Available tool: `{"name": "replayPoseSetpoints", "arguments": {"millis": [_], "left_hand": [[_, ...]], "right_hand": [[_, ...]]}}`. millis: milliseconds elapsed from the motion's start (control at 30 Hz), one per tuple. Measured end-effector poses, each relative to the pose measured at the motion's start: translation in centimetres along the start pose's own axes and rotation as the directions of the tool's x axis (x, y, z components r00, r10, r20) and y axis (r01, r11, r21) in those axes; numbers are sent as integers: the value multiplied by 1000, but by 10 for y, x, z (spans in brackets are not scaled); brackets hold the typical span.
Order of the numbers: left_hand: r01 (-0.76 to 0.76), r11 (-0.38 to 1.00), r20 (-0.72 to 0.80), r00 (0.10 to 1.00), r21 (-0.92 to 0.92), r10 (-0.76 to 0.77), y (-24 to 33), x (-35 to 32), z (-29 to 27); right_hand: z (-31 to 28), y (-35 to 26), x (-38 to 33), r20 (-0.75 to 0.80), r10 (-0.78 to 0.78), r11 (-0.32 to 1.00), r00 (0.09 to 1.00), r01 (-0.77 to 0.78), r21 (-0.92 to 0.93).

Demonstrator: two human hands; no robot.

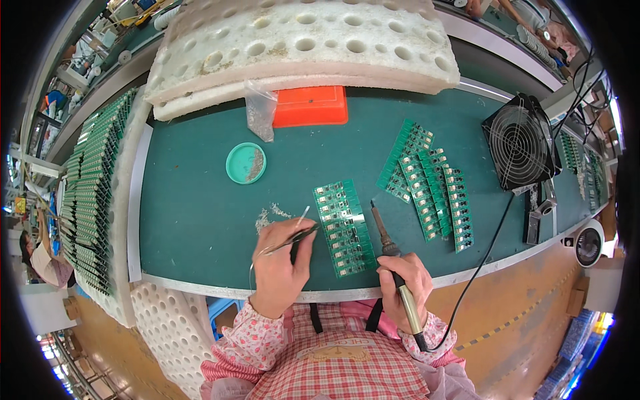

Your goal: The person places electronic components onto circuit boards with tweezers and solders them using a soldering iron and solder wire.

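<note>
On the green bench mat, directly in front of the person, a panel of small green circuit boards lies flat between the two hands, tilted slightly so that its long axis runs up and to the left. The left hand rests on the mat just left of the panel, fingers curled closed around a pair of tweezers and a thin strand of solder wire; the tweezer tips point right, toward the panel's left edge, a position that appears to keep the feed material close to the joints. The right hand is wrapped fully around the handle of a soldering iron, held pen-fashion with the tip raised toward the panel's right edge; whether the tip touches the board cannot be determined. The iron's black cable trails right across the bench edge, seemingly routed clear of the work. The panel shows rows of small rectangular units with pale metallic pads on a green substrate, plus one light band across its middle. Further panels lie fanned out, overlapping, well to the right, and a round teal dish sits upper left. A small black fan stands at the right end, facing the work area, probably for fume removal.
</note>
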State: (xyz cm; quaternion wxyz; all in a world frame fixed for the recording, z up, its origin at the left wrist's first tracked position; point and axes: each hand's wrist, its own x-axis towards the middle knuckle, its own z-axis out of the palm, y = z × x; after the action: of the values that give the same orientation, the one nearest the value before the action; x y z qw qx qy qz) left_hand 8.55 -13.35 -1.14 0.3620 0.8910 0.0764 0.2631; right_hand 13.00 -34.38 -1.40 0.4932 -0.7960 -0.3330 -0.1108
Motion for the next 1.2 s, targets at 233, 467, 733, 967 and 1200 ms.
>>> {"name": "replayPoseSetpoints", "arguments": {"millis": [233,467,733,967,1200], "left_hand": [[81,979,-105,993,185,-62,-17,-9,-26],[58,975,-83,996,212,-41,-22,-8,-22],[2,982,-56,998,191,9,-26,-2,-17],[-2,987,-51,999,164,10,-26,0,-16],[-13,986,-47,999,164,21,-26,0,-16]], "right_hand": [[9,-2,0,-16,-41,999,999,42,24],[8,1,-6,-30,-21,1000,999,21,18],[9,1,-7,-17,-4,1000,1000,5,15],[8,1,-9,-13,10,1000,1000,-10,9],[8,1,-9,-31,25,1000,999,-24,15]]}}
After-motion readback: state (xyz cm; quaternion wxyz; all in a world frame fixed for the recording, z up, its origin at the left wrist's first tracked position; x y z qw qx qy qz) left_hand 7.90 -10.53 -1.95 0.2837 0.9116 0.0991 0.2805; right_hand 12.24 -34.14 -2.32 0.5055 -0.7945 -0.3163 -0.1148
